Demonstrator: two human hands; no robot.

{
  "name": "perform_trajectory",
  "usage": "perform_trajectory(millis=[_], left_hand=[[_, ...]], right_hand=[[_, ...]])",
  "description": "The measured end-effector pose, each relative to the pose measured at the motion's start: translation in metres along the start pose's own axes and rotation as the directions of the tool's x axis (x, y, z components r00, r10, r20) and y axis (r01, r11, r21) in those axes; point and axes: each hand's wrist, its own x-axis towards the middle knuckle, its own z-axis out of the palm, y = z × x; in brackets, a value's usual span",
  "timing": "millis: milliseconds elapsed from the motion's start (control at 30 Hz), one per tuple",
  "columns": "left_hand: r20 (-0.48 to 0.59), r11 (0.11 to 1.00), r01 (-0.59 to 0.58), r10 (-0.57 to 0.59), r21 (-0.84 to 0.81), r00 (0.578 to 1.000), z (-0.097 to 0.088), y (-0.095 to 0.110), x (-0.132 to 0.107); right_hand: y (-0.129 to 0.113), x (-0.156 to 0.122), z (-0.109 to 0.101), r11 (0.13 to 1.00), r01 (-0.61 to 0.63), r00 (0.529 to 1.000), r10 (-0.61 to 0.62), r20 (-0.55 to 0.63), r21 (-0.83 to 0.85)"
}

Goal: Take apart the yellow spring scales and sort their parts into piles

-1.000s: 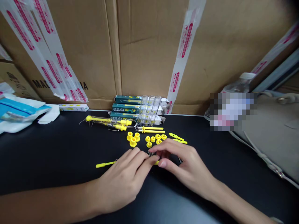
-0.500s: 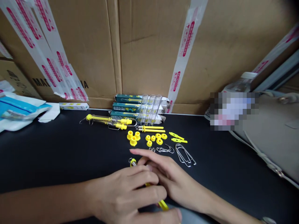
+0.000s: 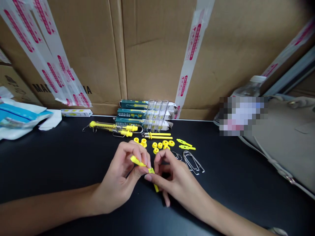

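My left hand (image 3: 118,178) is raised off the black table (image 3: 61,164) and pinches a thin yellow rod (image 3: 137,162) between thumb and fingers. My right hand (image 3: 172,178) meets it from the right, its thumb and fingers closed on the rod's lower end (image 3: 155,186). Just behind the hands lie small yellow caps (image 3: 162,144), two yellow clips (image 3: 185,145) and bent wire hooks (image 3: 193,162). Further back are finished yellow spring scales (image 3: 110,127), clear tubes (image 3: 156,115) and two yellow rods (image 3: 158,135).
Green and white cartons (image 3: 130,113) are stacked against taped cardboard boxes (image 3: 152,49). Blue and white packets (image 3: 22,116) lie at the left. A grey bag (image 3: 283,141) and a plastic bottle (image 3: 248,90) fill the right side.
Both hands lifted off the table and moved back toward the parts. The yellow rod, low near the frame's bottom before, is now held up between both hands' fingertips.
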Motion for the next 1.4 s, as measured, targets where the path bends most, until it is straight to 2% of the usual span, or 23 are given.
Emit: perform_trajectory(millis=[67,133,233,367,500,600,667,733,833,933,1033,1133,1300,1400], left_hand=[[-0.003,1.000,0.012,-0.012,-0.021,1.000,0.001,0.002,0.001],[-0.031,0.999,0.038,-0.039,-0.035,0.999,0.001,0.003,0.003],[-0.127,0.992,0.119,-0.123,-0.039,0.984,-0.002,0.001,0.006],[-0.274,0.953,0.300,-0.301,-0.046,0.913,-0.010,-0.009,0.013],[-0.300,0.921,0.383,-0.384,-0.065,0.873,-0.016,-0.016,0.014],[-0.268,0.917,0.397,-0.389,-0.028,0.881,-0.014,-0.013,0.013],[-0.247,0.921,0.383,-0.357,0.066,0.901,-0.011,-0.009,0.011],[-0.208,0.913,0.351,-0.309,0.208,0.928,-0.009,-0.006,0.010],[-0.113,0.871,0.247,-0.220,0.425,0.969,-0.008,-0.003,0.007],[-0.019,0.807,0.131,-0.148,0.576,0.989,-0.009,-0.001,0.005],[0.090,0.721,0.052,-0.158,0.691,0.983,-0.010,0.001,0.002],[0.197,0.661,-0.010,-0.210,0.751,0.958,-0.008,0.005,-0.001],[0.288,0.682,-0.028,-0.271,0.731,0.918,-0.005,0.007,-0.004],[0.301,0.693,-0.021,-0.286,0.721,0.910,-0.004,0.006,-0.004]], right_hand=[[-0.001,0.000,-0.002,0.999,-0.009,0.999,0.010,0.031,-0.052],[-0.003,-0.001,-0.005,0.978,0.038,0.999,-0.035,0.022,-0.205],[-0.006,-0.003,-0.008,0.924,0.109,0.992,-0.127,-0.025,-0.365],[-0.003,-0.003,-0.016,0.903,0.135,0.981,-0.179,-0.071,-0.409],[-0.003,-0.002,-0.027,0.836,0.184,0.945,-0.296,-0.142,-0.516],[-0.005,-0.001,-0.035,0.765,0.226,0.883,-0.422,-0.205,-0.603],[-0.006,-0.002,-0.040,0.756,0.238,0.847,-0.469,-0.251,-0.609],[-0.006,-0.003,-0.042,0.787,0.245,0.832,-0.471,-0.295,-0.566],[-0.007,-0.004,-0.041,0.870,0.247,0.836,-0.414,-0.361,-0.426],[-0.011,-0.005,-0.039,0.928,0.261,0.840,-0.355,-0.411,-0.267],[-0.016,-0.006,-0.038,0.926,0.317,0.818,-0.376,-0.435,-0.204],[-0.015,-0.008,-0.038,0.883,0.366,0.799,-0.460,-0.387,-0.293],[-0.007,-0.012,-0.032,0.789,0.410,0.797,-0.554,-0.240,-0.458],[-0.004,-0.014,-0.024,0.771,0.444,0.804,-0.568,-0.178,-0.457]])
